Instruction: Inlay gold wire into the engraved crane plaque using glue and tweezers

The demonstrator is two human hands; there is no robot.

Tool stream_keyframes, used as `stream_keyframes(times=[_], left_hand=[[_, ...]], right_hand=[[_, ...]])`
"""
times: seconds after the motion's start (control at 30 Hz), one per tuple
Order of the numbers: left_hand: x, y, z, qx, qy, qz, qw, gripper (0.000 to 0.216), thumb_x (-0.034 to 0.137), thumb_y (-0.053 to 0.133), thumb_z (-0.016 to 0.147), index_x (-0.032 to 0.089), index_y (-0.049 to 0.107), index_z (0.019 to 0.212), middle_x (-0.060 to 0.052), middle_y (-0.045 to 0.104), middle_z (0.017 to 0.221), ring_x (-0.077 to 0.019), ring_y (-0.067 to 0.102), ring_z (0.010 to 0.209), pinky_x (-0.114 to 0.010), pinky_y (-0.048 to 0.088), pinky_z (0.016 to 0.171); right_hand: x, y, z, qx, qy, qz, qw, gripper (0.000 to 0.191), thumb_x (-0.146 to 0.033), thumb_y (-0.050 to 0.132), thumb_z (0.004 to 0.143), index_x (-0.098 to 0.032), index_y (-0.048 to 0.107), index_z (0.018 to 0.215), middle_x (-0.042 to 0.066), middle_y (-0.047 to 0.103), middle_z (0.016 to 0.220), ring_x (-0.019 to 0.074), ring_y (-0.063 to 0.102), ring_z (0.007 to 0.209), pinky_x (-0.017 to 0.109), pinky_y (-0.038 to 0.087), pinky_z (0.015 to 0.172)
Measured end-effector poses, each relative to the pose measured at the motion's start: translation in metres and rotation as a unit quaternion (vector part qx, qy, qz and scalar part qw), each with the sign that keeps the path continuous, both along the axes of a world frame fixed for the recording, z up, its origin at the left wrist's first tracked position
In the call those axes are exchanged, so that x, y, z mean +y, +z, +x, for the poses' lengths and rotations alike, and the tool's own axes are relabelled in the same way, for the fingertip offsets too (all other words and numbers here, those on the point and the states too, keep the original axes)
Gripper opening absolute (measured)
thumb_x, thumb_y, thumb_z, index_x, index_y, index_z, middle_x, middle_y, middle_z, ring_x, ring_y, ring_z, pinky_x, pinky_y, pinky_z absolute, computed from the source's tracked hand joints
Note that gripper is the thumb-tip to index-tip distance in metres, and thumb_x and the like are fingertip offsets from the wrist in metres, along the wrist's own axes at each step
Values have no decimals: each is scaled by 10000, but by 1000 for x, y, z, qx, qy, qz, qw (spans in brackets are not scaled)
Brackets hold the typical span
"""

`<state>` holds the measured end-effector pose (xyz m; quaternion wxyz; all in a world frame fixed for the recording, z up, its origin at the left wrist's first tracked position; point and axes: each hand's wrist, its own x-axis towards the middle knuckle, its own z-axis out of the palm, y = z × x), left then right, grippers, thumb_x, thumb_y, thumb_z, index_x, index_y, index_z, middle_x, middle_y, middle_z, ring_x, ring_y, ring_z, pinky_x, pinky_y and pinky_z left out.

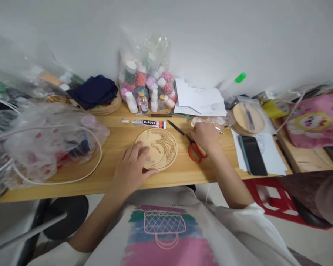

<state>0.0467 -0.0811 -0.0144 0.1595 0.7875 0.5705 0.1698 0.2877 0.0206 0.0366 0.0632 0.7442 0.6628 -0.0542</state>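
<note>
Pale, smooth wall [238,40] rises behind a wooden table [188,175] with a warm yellowish grain. At the far left a crumpled, see-through plastic bag [44,144] bulges over the wood, a white cable [101,151] looping across it. Behind, soft navy cloth [96,90] sits heaped on a pale round of wood. Next comes the left hand [133,160], palm down, its fingers loosely spread and the thumb held apart; the fingertips rest on the left part of a flat wooden disc [166,146]. This disc lies near the table's front edge, its face worked with fine, feathery lines around a long-beaked bird. Just beyond it is a tube [150,123] marked B-7000, and farther back a clear bag [141,79] of lidded jars in pinks and greens. Scissors [194,151] with rounded red handles lie right of the disc. Over them and just beyond, the right hand [207,136] is curled downward beside small, glossy round pieces [195,121]; its fingertips are hidden, so I cannot tell whether they pinch anything. Farther right, a black phone [254,156] lies on white paper [276,157], and a shiny pink bag [319,120] closes the row.
</note>
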Motion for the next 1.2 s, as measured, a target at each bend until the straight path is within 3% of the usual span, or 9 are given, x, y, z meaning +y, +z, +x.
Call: stream_keyframes(times=[0.1, 0.17, 0.37, 0.57, 0.67, 0.73, 0.8, 0.93, 1.2], left_hand=[[-12, -7, 12, 11, 59, 30, 998, 626, 465, 697, 808, 142, 523, 1315, -241, 481, 1390, -441, 477, 1253, -616, 410, 1010], [-16, -12, 11, -16, 69, 62, 996, 508, 427, 598, 888, 164, 508, 1313, -213, 498, 1362, -389, 497, 1232, -567, 443, 992], [-1, -14, -21, -43, 106, 129, 985, 301, 363, 481, 958, 205, 563, 1201, -141, 581, 1189, -297, 559, 1126, -489, 467, 972], [23, 2, -15, -112, 90, 116, 983, 227, 339, 517, 937, 225, 626, 1100, -102, 623, 1153, -259, 599, 1104, -443, 495, 962], [37, 21, 12, -255, 49, 9, 966, 245, 327, 545, 917, 215, 630, 1118, -82, 661, 1147, -223, 627, 1073, -397, 503, 964], [48, 31, 32, -362, 21, -111, 925, 260, 367, 562, 904, 208, 641, 1095, -53, 708, 1014, -176, 666, 888, -327, 543, 836], [60, 35, 47, -441, 9, -198, 875, 257, 409, 585, 867, 190, 671, 971, -36, 711, 842, -157, 655, 743, -273, 535, 676], [74, 30, 61, -492, 10, -274, 826, 157, 325, 642, 778, 171, 670, 793, -15, 694, 719, -115, 603, 622, -229, 486, 590], [79, 22, 64, -487, 26, -262, 833, 78, 243, 672, 708, 170, 658, 732, -2, 686, 727, -113, 614, 670, -235, 494, 643]], right_hand=[[4, -2, 0, -11, 2, -6, 1000, 182, -226, 603, 833, -126, 746, 884, 196, 752, 915, 312, 700, 857, 349, 502, 675], [7, -5, -5, -14, 6, -10, 1000, 194, -171, 580, 830, -106, 745, 908, 222, 749, 912, 328, 707, 851, 359, 503, 661], [19, -5, -16, 4, 30, -26, 999, 329, 4, 491, 778, -39, 722, 1009, 288, 717, 1029, 366, 703, 940, 374, 493, 681], [-4, 33, 6, 81, 55, -98, 990, 123, -135, 608, 759, -157, 727, 781, 107, 739, 739, 219, 679, 672, 285, 435, 589], [-24, 45, 15, 288, 113, -169, 936, 100, -156, 567, 757, -169, 666, 771, -21, 627, 524, 110, 548, 476, 225, 382, 525], [-32, 42, 15, 387, 146, -177, 893, 73, -176, 571, 745, -168, 643, 753, -58, 559, 478, 81, 472, 438, 209, 348, 506], [-35, 33, 10, 423, 160, -176, 874, 62, -187, 583, 732, -166, 640, 738, -71, 528, 473, 69, 438, 434, 202, 325, 498], [-34, 15, 2, 439, 144, -172, 870, 61, -177, 592, 720, -163, 648, 740, -79, 499, 477, 62, 417, 448, 194, 310, 497], [-25, 8, -2, 413, 175, -151, 881, 88, -138, 593, 740, -161, 676, 761, -52, 593, 568, 67, 479, 501, 199, 324, 541]])
